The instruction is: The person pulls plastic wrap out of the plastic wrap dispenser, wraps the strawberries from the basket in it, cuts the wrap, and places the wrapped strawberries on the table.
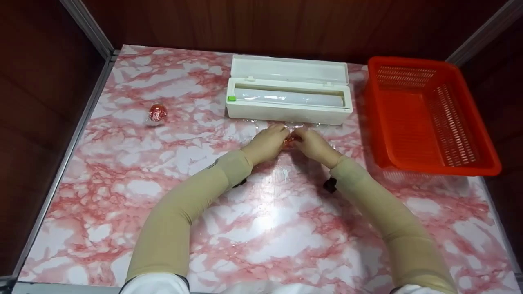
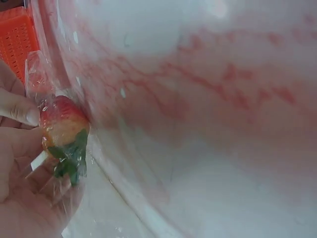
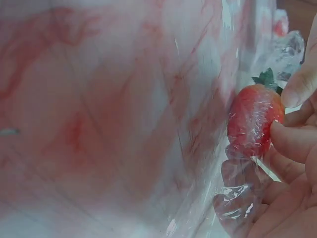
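Observation:
A red strawberry (image 2: 64,126) with green leaves sits in clear plastic film between the two hands, near the tabletop. My left hand (image 1: 267,143) holds it from the left. From the other side, my right hand (image 1: 314,143) grips the strawberry (image 3: 255,119), its fingers (image 3: 292,141) at the film-covered fruit. Loose film (image 3: 237,198) hangs over the right hand's fingers. Just beyond the hands stands a white cling film dispenser (image 1: 290,112), its lid (image 1: 290,69) raised and a film roll (image 1: 288,97) inside. In the head view the hands mostly hide the strawberry.
A film-wrapped red round thing (image 1: 157,113) lies at the left on the pink-marbled table (image 1: 229,249). An orange-red plastic basket (image 1: 408,130) stands at the right. Dark panels (image 1: 229,24) enclose the back and sides.

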`<move>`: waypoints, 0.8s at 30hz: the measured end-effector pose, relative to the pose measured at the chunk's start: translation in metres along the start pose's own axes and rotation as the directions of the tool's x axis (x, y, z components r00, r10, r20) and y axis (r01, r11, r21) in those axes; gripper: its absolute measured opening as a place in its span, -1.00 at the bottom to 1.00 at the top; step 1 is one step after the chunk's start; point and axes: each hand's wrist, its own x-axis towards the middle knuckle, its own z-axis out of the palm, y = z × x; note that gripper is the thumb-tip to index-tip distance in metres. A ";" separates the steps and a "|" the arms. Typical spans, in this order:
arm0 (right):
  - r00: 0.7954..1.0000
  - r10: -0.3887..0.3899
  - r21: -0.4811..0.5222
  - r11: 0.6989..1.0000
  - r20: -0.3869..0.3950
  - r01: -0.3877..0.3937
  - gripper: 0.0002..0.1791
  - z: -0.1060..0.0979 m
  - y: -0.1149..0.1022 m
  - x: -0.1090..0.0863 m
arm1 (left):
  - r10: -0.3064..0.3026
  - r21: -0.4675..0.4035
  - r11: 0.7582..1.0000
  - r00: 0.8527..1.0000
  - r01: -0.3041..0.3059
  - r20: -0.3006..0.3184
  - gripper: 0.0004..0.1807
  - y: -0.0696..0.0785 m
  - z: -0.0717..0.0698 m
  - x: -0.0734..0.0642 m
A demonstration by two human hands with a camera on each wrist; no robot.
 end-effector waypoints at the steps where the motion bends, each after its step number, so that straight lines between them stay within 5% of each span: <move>1: 1.000 0.002 -0.009 1.000 -0.004 -0.002 -0.74 0.000 0.000 0.001 | -0.001 0.015 1.000 1.000 0.001 -0.003 -0.68 -0.001 0.000 0.000; 11: 0.997 0.056 -0.039 0.998 -0.059 -0.058 -0.74 0.006 0.003 0.009 | -0.060 0.099 0.993 0.998 0.059 0.009 -0.67 -0.007 0.006 0.004; 17: 0.971 -0.087 -0.205 0.978 -0.221 0.041 -0.65 0.013 -0.008 0.000 | -0.062 0.113 0.992 0.998 0.061 0.001 -0.63 -0.010 0.006 0.004; 24: 0.967 -0.182 -0.265 0.955 -0.179 0.130 -0.67 0.024 -0.015 -0.004 | -0.063 0.105 0.992 0.998 0.063 -0.008 -0.52 -0.016 0.007 0.002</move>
